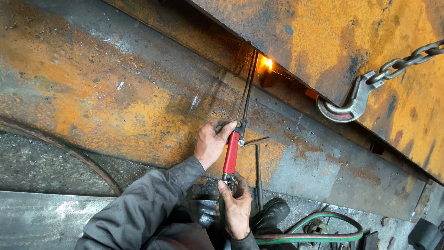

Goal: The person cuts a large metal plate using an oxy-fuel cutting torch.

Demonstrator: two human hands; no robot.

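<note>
I hold a cutting torch with a red handle (231, 155) and long thin dark tubes (248, 88). Its tip burns with a bright orange flame (267, 63) at the edge of a rusty steel plate (333, 41). My left hand (212, 141) grips the front of the red handle where the tubes begin. My right hand (236, 208) grips the rear end of the handle at the valves. A large rusty steel plate (106, 88) lies under the torch.
A steel hook (347, 104) on a chain (411, 59) catches the upper plate's edge at right. Green and red hoses (323, 231) loop at the bottom right beside my black boot (273, 213). A thin rod (258, 176) lies by the torch. A dark cable (69, 150) curves at left.
</note>
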